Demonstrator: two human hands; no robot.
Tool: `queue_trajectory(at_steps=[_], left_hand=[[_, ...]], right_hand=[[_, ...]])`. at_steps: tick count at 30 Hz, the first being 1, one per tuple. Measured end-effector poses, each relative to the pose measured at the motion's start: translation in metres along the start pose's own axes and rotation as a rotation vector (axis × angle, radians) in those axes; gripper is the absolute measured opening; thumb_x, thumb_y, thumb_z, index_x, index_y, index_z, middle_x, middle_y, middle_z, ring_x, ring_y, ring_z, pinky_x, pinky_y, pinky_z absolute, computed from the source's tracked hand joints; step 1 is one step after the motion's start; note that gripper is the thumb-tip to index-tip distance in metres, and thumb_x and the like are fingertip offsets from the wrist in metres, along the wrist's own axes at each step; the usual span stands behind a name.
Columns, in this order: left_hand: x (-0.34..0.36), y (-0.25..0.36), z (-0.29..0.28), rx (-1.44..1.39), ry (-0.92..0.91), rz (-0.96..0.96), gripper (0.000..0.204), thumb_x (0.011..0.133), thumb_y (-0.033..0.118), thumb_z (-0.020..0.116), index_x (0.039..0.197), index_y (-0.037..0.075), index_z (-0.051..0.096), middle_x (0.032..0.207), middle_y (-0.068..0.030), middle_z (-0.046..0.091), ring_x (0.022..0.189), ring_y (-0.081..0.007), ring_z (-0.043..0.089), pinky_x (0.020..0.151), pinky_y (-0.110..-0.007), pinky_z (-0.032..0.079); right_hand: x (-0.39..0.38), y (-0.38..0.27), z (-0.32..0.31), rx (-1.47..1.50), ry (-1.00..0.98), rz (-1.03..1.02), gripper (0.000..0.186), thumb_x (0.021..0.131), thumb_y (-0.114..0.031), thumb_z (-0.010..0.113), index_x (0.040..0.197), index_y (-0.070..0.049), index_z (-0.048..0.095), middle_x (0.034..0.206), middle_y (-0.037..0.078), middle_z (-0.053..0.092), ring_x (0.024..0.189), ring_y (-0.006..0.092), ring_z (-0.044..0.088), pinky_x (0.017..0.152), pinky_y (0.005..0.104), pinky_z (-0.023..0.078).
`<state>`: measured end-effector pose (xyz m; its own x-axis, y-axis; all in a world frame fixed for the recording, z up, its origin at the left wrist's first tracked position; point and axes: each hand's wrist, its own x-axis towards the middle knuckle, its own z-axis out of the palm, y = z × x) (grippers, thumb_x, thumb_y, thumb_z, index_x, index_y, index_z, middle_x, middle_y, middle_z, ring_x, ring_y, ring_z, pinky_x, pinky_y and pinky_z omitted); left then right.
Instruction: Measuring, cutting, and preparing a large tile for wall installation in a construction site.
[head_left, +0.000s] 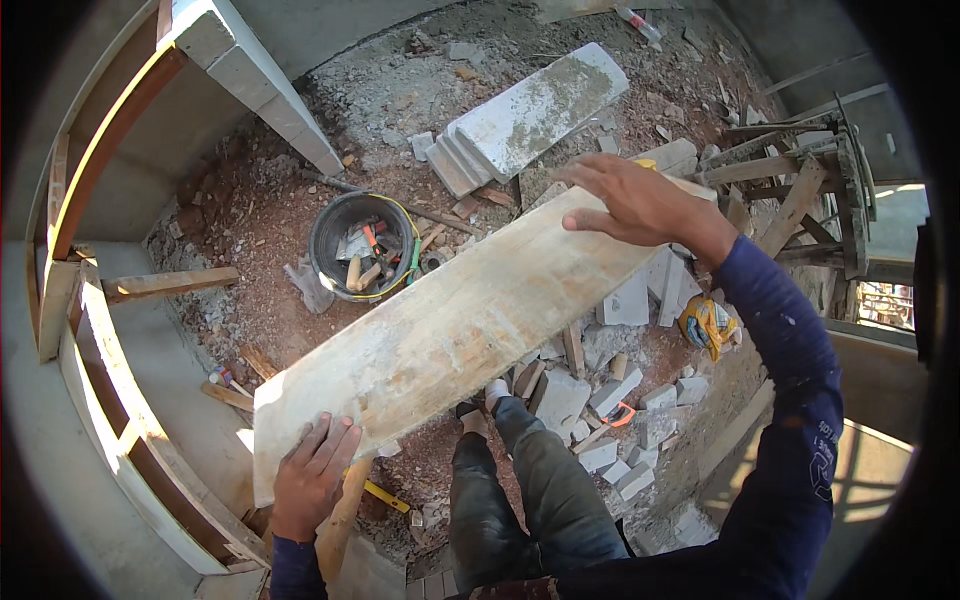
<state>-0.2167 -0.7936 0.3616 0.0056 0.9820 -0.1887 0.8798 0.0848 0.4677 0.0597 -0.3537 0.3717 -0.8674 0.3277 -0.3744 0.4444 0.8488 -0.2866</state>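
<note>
A long, pale wooden board (430,330) with worn, whitish patches slants across the middle from lower left to upper right. My left hand (312,475) lies on its near left end, fingers stretched flat over the surface; the thumb is hard to see. Over the board's far right end is my right hand (640,203), its fingers extended and the thumb apart, with nothing between them. Whether the right palm touches the board is hidden. Beneath the left end, a wooden post (343,520) shows.
A black bucket (325,245) of hand tools stands beyond the board. Pale blocks (545,115) lie farther back. Broken blocks (560,400), a handsaw (618,414) and a yellow bag (707,325) litter the ground at right. Wooden framing (130,400) rises at left, a timber stand (800,190) at right.
</note>
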Motion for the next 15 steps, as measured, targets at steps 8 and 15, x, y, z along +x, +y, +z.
queue_trajectory(at_steps=[8, 15], left_hand=[[-0.011, -0.003, -0.088, 0.496, -0.192, 0.388, 0.034, 0.094, 0.021, 0.056, 0.128, 0.015, 0.062, 0.134, -0.0063, 0.057, 0.126, -0.0480, 0.050, 0.103, -0.067, 0.042], [0.030, -0.067, -0.120, 0.570, -0.121, 0.285, 0.028, 0.093, 0.010, 0.055, 0.118, 0.006, 0.066, 0.129, -0.0137, 0.062, 0.130, -0.0353, 0.052, 0.110, -0.060, 0.039]], right_hand=[[-0.009, 0.038, 0.144, 0.265, -0.281, 0.050, 0.102, 0.086, -0.081, 0.041, 0.146, 0.002, 0.039, 0.144, 0.030, 0.044, 0.131, 0.0432, 0.047, 0.111, 0.0472, 0.037], [-0.043, -0.014, 0.206, 0.765, -0.411, 0.277, 0.084, 0.084, -0.077, 0.054, 0.107, 0.002, 0.072, 0.105, 0.024, 0.069, 0.105, 0.0356, 0.064, 0.091, 0.0429, 0.049]])
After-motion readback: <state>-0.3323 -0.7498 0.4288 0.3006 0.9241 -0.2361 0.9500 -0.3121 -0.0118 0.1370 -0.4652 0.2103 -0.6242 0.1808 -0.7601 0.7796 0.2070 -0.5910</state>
